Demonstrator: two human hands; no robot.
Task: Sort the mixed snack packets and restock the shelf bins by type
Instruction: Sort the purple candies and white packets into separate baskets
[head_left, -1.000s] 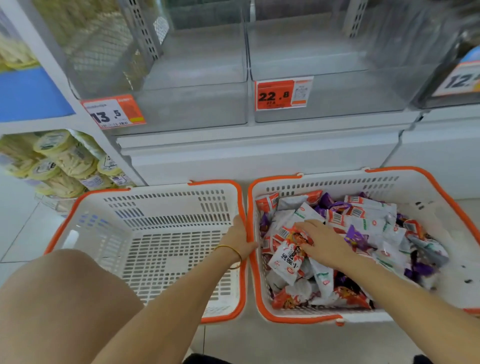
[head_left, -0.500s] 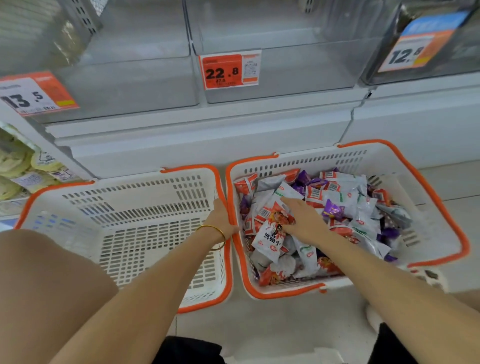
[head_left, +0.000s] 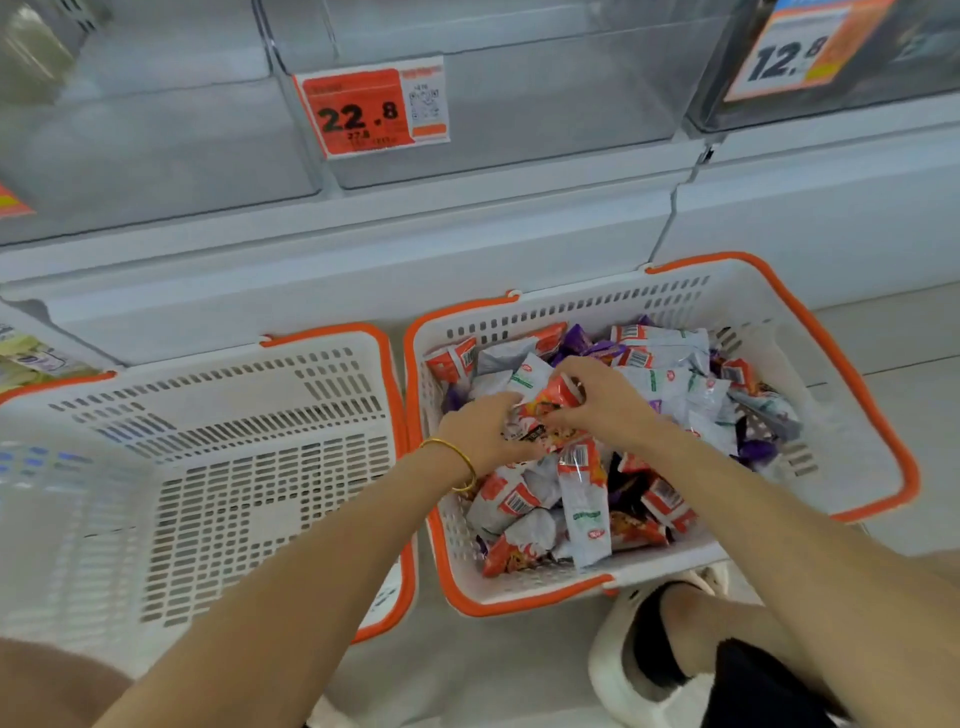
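Left hand (head_left: 480, 434) and right hand (head_left: 610, 402) pinch one red snack packet (head_left: 551, 401) — it sits atop the pile (head_left: 670, 376) in the right basket (head_left: 597, 307). A second basket (head_left: 234, 397) lies at 9 o'clock (just beside); shelf bins (head_left: 545, 104) at 12.

White slotted baskets (head_left: 857, 431), orange rims; red, silver, purple packets (head_left: 587, 499).

Logging glossy, crinkled plastic film on the snack packets (head_left: 587, 499). Seeing matt white perforated plastic on the right basket (head_left: 847, 457) and the left basket (head_left: 208, 493), with smooth orange plastic rims. Reading clear hard plastic, slightly hazy, on the shelf bins (head_left: 545, 114). Tagging the price tag (head_left: 358, 111) as printed paper or card. Catching shiny gold-coloured metal on the bangle (head_left: 447, 444). Noting smooth matt white on the slipper (head_left: 610, 670), material unclear.
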